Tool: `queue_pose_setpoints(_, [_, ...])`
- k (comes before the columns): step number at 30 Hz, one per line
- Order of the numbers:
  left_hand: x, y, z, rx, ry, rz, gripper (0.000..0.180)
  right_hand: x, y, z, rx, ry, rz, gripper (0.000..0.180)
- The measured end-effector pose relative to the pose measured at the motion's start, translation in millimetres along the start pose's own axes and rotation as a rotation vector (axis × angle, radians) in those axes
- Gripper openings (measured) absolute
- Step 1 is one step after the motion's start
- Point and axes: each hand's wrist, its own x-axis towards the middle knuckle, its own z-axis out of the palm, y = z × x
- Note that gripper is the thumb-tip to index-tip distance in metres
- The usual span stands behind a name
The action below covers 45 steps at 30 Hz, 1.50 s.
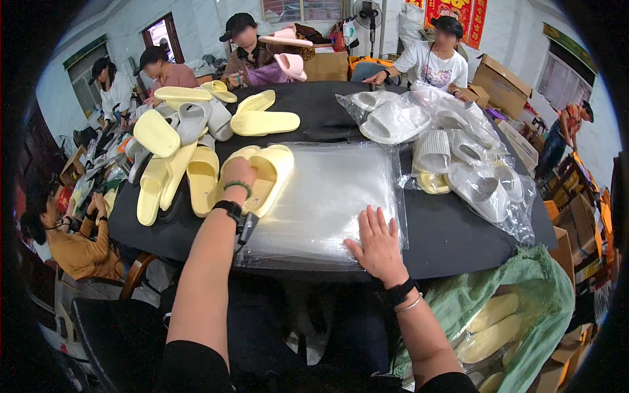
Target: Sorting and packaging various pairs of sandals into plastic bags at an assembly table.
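Observation:
My left hand [238, 175] grips a pair of pale yellow slippers [270, 171] lying at the left edge of a stack of clear plastic bags [327, 196] on the black table [445, 229]. My right hand [377, 243] lies flat, fingers spread, on the near right corner of that stack. A pile of loose yellow and grey slippers [177, 150] sits just left of my left hand.
Bagged white and yellow slippers [458, 157] lie heaped on the table's right side. A green sack with yellow slippers [504, 321] stands at my lower right. Several people sit around the table's far and left sides. Cardboard boxes [501, 82] stand at the right.

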Motion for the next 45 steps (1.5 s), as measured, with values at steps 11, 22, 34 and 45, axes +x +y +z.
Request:
queue_pose_setpoints(11, [-61.8,58.6,-91.9,-0.203,0.215,0.335,0.042,-3.7,2.7,-3.5,0.041,-0.036,0.027,0.093])
queue_pose_setpoints(22, [-126.0,79.9,-14.9,-0.129,-0.002,0.449,0.03,-5.9,0.7,-3.9,-0.014,-0.048,0.026,0.084])
queue_pose_setpoints(34, [-107.7,54.6,-25.4,-0.171,-0.022,0.319,0.033,1.2,-6.3,-0.8,-0.006,-0.055,0.018,0.077])
queue_pose_setpoints(45, [-85.6,13.4,-8.4,-0.127,0.008,0.149,0.038,-8.4,-5.0,-11.0,-0.007,-0.085,0.047,0.073])
